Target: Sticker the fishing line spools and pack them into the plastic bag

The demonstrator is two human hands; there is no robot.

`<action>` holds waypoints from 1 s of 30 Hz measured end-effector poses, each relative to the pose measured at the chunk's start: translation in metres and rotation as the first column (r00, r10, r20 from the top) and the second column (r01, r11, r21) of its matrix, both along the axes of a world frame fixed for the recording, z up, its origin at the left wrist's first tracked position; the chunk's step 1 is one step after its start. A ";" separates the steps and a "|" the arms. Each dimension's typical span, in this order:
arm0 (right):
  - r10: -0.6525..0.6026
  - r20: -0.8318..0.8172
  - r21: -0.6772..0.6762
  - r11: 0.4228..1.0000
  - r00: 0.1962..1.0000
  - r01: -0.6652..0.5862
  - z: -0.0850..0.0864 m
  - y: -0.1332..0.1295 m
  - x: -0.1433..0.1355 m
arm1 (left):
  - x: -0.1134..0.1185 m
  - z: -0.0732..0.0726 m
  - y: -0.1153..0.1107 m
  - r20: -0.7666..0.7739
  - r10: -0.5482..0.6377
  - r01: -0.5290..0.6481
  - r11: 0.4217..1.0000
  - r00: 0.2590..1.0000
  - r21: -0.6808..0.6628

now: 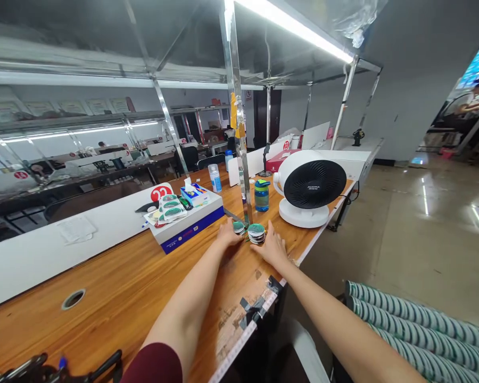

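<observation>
Hands (250,238) — gripping round stacks (256,234), wooden table (143,282)

The table (135,287) has a glossy wood surface, the post (234,69) shiny metal, the fan (299,215) smooth white plastic.

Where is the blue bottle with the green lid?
In the head view, the blue bottle stands on the wooden table, just left of the white fan and beyond the right hand.
</observation>
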State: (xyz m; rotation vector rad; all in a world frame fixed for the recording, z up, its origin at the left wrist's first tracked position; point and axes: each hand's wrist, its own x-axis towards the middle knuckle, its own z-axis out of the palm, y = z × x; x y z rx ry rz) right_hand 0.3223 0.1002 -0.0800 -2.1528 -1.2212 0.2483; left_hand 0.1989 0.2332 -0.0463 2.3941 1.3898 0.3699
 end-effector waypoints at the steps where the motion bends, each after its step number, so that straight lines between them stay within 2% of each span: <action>1: -0.012 0.015 -0.023 1.000 1.000 0.012 0.001 0.005 -0.002 | 0.001 -0.002 0.000 -0.006 0.002 -0.002 1.000 1.000 -0.007; 3: -0.036 0.046 -0.058 0.998 0.998 0.038 0.002 0.012 -0.004 | 0.000 -0.001 0.001 -0.019 0.000 0.000 1.000 1.000 -0.023; 5: -0.052 0.076 -0.072 0.996 0.996 0.057 0.004 0.015 -0.006 | -0.004 0.008 0.000 -0.022 0.004 -0.005 0.999 1.000 -0.032; 9: -0.037 0.107 -0.063 0.997 0.994 0.044 0.007 0.009 -0.017 | -0.015 0.042 -0.010 -0.003 0.035 -0.035 0.999 0.999 0.008; 11: -0.022 0.102 -0.057 0.998 0.995 0.028 0.007 0.001 -0.029 | -0.017 0.058 -0.024 0.015 0.025 -0.025 0.999 1.000 0.037; 13: -0.020 0.092 -0.048 0.999 0.996 0.025 0.006 -0.008 -0.042 | -0.016 0.067 -0.043 0.031 -0.023 0.021 0.999 0.999 0.048; 15: -0.021 0.085 -0.027 0.999 0.996 0.024 0.003 -0.017 -0.053 | -0.014 0.067 -0.064 0.041 -0.080 0.078 0.996 0.996 0.043; 18: -0.013 0.070 0.015 1.000 0.997 0.012 -0.001 -0.027 -0.061 | -0.014 0.054 -0.087 0.043 -0.118 0.117 0.993 0.992 0.026; 22: 0.045 0.011 0.014 0.999 0.999 -0.045 -0.001 -0.035 -0.056 | -0.021 0.038 -0.090 0.004 -0.161 0.161 0.987 0.987 0.025; 24: 0.065 -0.031 0.022 0.998 0.997 -0.065 -0.002 -0.038 -0.051 | -0.024 0.040 -0.085 -0.015 -0.196 0.196 0.980 0.980 0.036; 26: 0.078 -0.057 0.040 0.996 0.995 -0.076 -0.003 -0.040 -0.048 | -0.023 0.049 -0.080 -0.004 -0.207 0.207 0.975 0.978 0.086; 30: 0.092 -0.045 0.064 0.994 0.995 -0.089 -0.007 -0.043 -0.047 | -0.006 0.063 -0.079 -0.003 -0.309 0.304 0.934 0.951 0.189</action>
